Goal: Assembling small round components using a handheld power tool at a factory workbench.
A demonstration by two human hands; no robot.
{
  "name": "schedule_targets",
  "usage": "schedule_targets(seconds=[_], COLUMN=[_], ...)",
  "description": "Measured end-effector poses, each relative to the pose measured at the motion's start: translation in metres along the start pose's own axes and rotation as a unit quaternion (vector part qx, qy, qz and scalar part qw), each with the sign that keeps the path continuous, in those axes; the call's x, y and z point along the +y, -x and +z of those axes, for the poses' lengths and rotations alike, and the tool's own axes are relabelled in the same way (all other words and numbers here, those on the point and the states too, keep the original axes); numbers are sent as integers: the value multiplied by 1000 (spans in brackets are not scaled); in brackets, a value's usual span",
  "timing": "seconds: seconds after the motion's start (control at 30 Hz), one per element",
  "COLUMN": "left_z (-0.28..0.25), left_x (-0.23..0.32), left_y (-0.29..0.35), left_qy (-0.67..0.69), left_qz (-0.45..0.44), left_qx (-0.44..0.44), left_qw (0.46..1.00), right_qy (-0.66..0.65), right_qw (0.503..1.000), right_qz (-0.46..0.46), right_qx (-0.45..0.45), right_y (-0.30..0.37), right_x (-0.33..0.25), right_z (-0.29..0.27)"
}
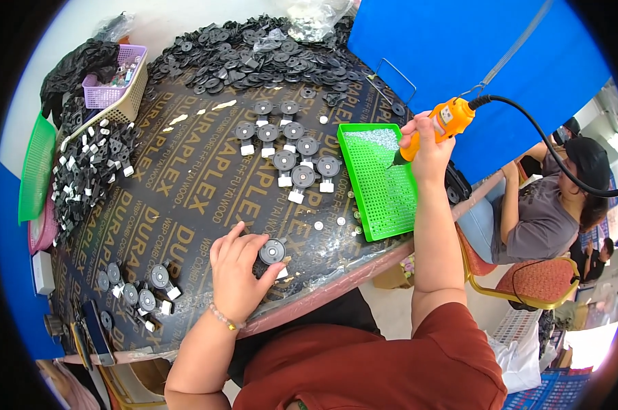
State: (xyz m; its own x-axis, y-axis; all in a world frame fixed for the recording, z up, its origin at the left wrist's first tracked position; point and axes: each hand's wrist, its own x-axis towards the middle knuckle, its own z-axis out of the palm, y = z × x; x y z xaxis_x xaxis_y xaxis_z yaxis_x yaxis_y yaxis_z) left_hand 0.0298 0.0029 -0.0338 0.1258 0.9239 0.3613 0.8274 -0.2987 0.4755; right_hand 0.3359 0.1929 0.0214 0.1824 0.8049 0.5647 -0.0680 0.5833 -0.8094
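My left hand [239,270] rests on the dark table, thumb and fingers closed around a black round disc part [272,251] with a white tab. Held up in my right hand [430,152] is an orange electric screwdriver [454,117], its dark tip pointing down over a green perforated tray [384,212]. Small silvery screws [372,139] lie heaped at the tray's far end. Beyond my left hand stands a group of similar disc parts with white tabs [294,152]. Another small group [139,295] sits to the left, near the table edge.
A large heap of black discs [254,58] covers the far side. At left are black-and-white pieces [93,164], a purple basket [111,92] and a green basket [37,167]. A blue panel [425,55] rises behind the tray. A seated person [548,212] is at right.
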Motion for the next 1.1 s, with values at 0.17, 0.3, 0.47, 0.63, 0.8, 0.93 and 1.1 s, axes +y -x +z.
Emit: schedule_targets(seconds=[0.17,0.3,0.47,0.63,0.8,0.93,1.1], left_z=[-5,-4,-5,-8,-9,-12,-11], left_x=[2,-1,-4,-8,-9,-8,-3], left_y=[0,2,0,1,3,3,-2], left_qy=[11,39,69,75,95,71,75], left_qz=[-8,-1,31,22,-14,2,-53], left_qx=[-6,14,30,56,84,79,38], left_qw=[1000,999,997,995,992,994,995], right_qy=[-85,-225,-348,-392,-385,-353,-371], right_qw=[996,967,887,851,855,863,865], right_qz=[-23,-3,97,112,115,123,147], right_qx=[-8,-118,-289,-331,-328,-341,-304], right_y=[9,43,93,106,102,101,104], right_x=[-21,-64,-80,-70,-65,-65,-52], right_z=[7,51,110,142,144,142,147])
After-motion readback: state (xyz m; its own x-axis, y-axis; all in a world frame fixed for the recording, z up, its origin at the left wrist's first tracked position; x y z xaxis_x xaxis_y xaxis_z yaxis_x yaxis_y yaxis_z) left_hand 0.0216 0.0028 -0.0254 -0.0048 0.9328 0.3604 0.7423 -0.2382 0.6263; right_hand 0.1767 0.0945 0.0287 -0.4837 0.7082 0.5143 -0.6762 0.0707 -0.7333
